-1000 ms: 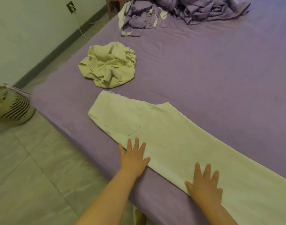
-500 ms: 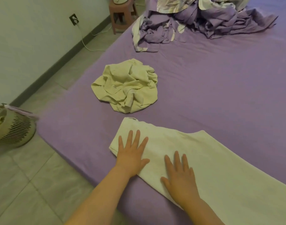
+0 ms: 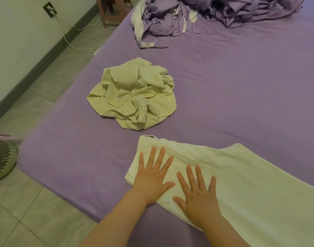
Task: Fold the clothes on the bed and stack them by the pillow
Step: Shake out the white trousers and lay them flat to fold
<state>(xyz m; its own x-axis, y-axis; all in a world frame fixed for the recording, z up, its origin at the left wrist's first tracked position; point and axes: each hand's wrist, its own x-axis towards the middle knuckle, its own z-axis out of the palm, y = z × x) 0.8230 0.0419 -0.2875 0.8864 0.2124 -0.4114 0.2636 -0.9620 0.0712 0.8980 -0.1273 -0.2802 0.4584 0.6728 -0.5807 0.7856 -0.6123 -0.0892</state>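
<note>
Pale cream trousers (image 3: 250, 177) lie flat along the near edge of the purple bed (image 3: 232, 90), waist end to the left. My left hand (image 3: 152, 177) presses flat on the waist end, fingers spread. Just to its right, my right hand (image 3: 197, 195) also lies flat with straight fingers on the cloth. A crumpled yellowish garment (image 3: 135, 97) sits in a heap beyond the trousers. No pillow is in view.
A rumpled purple and white blanket (image 3: 197, 16) is bunched at the far end of the bed. On the tiled floor to the left stand a slatted basket (image 3: 1, 161) and a small wooden stool (image 3: 113, 9). A white cable (image 3: 72, 43) runs from a wall socket.
Both hands have slid left along the trousers toward the waist end, the right hand closing up beside the left. The view has shifted so the crumpled garment sits more central.
</note>
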